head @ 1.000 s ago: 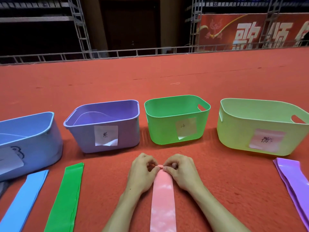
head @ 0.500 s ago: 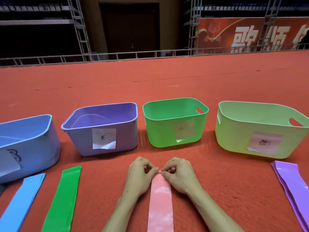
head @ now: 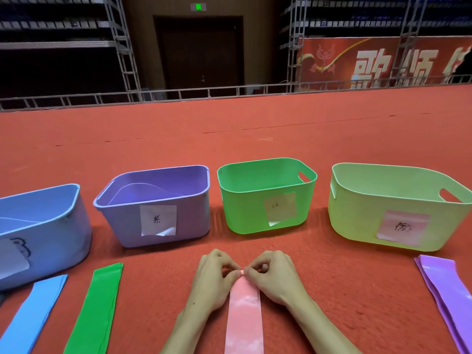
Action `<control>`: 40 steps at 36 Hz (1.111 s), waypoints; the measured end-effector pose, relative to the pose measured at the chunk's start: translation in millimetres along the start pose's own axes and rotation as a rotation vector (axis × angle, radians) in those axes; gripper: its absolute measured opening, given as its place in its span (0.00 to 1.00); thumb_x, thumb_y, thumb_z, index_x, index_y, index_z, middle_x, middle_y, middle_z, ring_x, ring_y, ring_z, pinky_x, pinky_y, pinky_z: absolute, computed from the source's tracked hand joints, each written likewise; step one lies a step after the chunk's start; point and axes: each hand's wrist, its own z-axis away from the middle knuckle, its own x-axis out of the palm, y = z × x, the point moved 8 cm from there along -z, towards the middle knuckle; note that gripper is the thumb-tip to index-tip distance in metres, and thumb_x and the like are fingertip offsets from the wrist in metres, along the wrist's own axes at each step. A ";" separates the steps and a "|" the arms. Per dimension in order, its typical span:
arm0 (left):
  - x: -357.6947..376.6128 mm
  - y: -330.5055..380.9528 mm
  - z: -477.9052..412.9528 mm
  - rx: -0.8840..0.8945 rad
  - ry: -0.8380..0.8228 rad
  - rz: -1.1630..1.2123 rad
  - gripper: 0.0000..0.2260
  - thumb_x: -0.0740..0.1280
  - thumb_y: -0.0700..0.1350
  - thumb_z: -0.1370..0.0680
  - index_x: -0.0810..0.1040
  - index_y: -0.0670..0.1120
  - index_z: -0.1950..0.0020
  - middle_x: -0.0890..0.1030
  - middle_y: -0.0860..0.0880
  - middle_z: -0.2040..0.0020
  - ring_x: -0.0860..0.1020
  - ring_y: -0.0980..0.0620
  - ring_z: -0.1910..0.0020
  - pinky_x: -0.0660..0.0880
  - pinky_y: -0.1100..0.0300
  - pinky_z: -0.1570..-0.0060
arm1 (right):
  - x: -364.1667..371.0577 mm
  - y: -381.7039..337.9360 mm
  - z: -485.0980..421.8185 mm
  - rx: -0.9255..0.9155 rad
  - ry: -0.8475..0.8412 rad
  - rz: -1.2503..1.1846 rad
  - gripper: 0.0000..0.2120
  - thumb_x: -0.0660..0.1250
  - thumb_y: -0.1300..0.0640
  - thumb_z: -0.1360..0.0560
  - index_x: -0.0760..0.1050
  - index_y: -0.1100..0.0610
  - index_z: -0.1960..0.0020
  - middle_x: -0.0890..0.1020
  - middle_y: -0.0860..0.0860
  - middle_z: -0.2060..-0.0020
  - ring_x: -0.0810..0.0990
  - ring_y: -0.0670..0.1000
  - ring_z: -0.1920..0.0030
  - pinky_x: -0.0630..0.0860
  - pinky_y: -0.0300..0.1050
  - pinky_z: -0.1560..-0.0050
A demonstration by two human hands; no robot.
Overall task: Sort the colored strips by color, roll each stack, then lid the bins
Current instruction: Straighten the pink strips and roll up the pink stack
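- Four bins are sitting in a row on the red carpet [head: 255, 123]: blue bin [head: 46, 226], purple bin [head: 163, 200], green bin [head: 265, 198], pale green bin [head: 393, 208], all without lids on.
- Sorted stacks are lying nearer: blue strips [head: 33, 315], green strips [head: 97, 307], purple strips [head: 449, 295].
- The pink strips [head: 244, 320] are lying centred; rolling looks to be just starting.
- The left hand [head: 213, 279] and right hand [head: 274, 277] are each pinching the pink far end; next, they should be curling it tightly toward the person.
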 end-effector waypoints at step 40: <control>-4.3 3.2 -4.0 0.015 -0.026 0.147 0.13 0.77 0.47 0.35 0.80 0.65 0.69 0.78 0.59 0.57 0.78 0.60 0.53 0.74 0.52 0.43 | -1.1 -8.2 -1.2 -0.084 -0.040 -0.024 0.03 0.77 0.54 0.34 0.84 0.51 0.62 0.77 0.42 0.66 0.74 0.37 0.68 0.69 0.29 0.64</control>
